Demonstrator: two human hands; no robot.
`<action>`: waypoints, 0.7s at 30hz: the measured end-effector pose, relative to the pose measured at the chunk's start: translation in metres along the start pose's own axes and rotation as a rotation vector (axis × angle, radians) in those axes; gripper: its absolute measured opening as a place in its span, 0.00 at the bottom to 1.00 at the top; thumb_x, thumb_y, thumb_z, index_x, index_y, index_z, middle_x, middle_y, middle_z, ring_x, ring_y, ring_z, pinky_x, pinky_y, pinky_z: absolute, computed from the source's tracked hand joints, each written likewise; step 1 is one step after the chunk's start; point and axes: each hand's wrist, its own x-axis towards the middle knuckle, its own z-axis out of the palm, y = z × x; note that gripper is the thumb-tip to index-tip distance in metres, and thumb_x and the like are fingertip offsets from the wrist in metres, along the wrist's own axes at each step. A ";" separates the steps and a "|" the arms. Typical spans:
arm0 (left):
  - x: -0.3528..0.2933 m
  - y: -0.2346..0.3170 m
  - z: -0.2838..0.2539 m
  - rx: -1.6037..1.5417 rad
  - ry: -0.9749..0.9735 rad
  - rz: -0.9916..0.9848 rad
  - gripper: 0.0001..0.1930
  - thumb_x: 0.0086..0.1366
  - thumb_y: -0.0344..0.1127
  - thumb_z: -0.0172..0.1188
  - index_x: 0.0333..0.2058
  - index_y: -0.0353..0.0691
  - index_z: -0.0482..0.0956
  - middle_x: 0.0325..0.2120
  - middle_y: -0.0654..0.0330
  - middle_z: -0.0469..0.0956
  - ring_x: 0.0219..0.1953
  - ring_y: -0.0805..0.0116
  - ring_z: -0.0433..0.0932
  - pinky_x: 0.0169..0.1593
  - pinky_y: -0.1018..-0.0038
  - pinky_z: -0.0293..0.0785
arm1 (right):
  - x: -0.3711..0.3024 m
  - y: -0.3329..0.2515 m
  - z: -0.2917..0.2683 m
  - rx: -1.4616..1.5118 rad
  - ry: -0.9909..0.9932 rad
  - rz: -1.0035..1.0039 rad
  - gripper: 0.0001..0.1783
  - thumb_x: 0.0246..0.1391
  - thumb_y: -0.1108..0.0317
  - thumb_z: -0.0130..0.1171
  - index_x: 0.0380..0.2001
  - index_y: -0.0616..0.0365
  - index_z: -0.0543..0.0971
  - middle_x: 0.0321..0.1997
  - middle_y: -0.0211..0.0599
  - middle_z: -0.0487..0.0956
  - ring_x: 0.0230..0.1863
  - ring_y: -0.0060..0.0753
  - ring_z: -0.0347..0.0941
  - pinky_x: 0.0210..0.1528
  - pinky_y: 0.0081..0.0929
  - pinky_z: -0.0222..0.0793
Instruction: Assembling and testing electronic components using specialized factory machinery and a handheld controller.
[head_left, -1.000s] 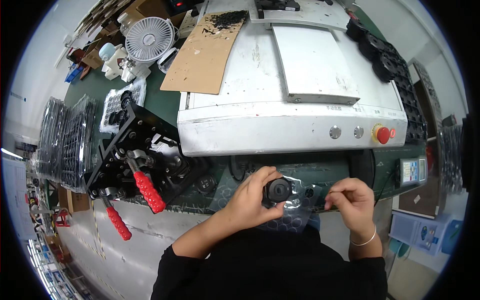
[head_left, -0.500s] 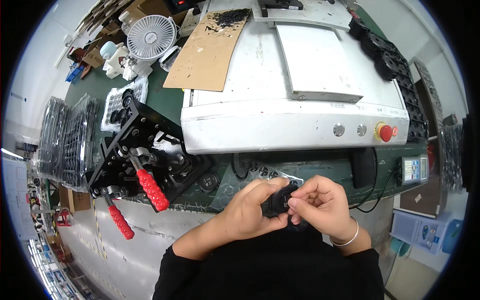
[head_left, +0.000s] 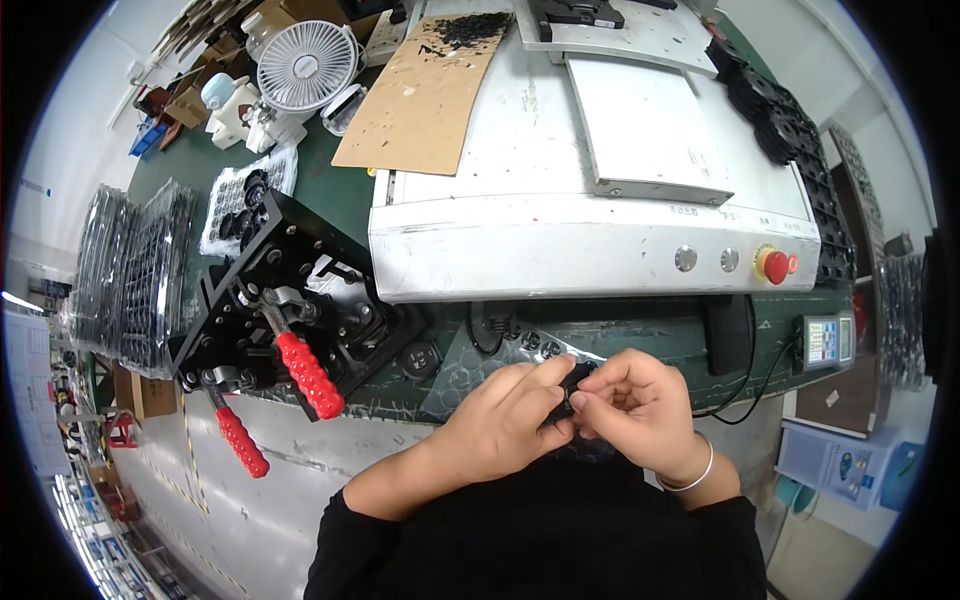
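Note:
Near the bench's front edge, my left hand point(head_left: 507, 418) is wrapped round a small black plastic part point(head_left: 574, 388), most of which the fingers hide. My right hand point(head_left: 637, 408), with a white bangle at the wrist, pinches at the part's right edge with thumb and forefinger; whether something small is between those fingertips I cannot make out. Under and beyond my hands lies a clear plastic sheet point(head_left: 462, 372) with round black pieces. Left of it rests a round black piece point(head_left: 419, 360) beside a black clamping fixture point(head_left: 330, 320) with red-handled toggle clamps point(head_left: 308, 375).
A white machine point(head_left: 530, 255) with a red stop button point(head_left: 774, 265) spans the bench behind my hands. Cardboard with black bits point(head_left: 415, 110), a fan point(head_left: 307, 65) and stacked black trays point(head_left: 160, 280) stand left. A keypad device point(head_left: 826, 340) and its cable sit right.
My left hand has turned over the black part, so its back now faces up and covers more of it. My right hand stays pinching at the part. The view has shifted slightly.

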 end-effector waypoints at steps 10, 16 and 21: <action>-0.019 -0.007 -0.011 -0.158 0.134 0.047 0.44 0.49 0.34 0.76 0.56 0.43 0.51 0.47 0.44 0.76 0.36 0.56 0.80 0.36 0.70 0.77 | 0.012 0.001 -0.004 0.029 -0.206 0.306 0.11 0.57 0.72 0.61 0.38 0.70 0.75 0.20 0.29 0.77 0.19 0.13 0.70 0.21 0.12 0.65; -0.052 -0.006 -0.027 -0.017 0.262 -0.064 0.45 0.47 0.33 0.77 0.56 0.42 0.52 0.45 0.47 0.77 0.38 0.55 0.80 0.40 0.70 0.76 | 0.037 0.012 0.029 -0.037 -0.426 0.387 0.15 0.58 0.68 0.62 0.42 0.68 0.75 0.23 0.30 0.77 0.23 0.17 0.71 0.25 0.18 0.68; -0.136 -0.023 -0.053 0.533 0.272 -0.277 0.45 0.48 0.36 0.75 0.60 0.42 0.54 0.49 0.47 0.75 0.49 0.48 0.75 0.49 0.61 0.73 | 0.081 -0.018 0.087 -0.891 -0.183 -0.999 0.17 0.46 0.65 0.70 0.41 0.52 0.79 0.46 0.42 0.77 0.41 0.37 0.76 0.47 0.36 0.73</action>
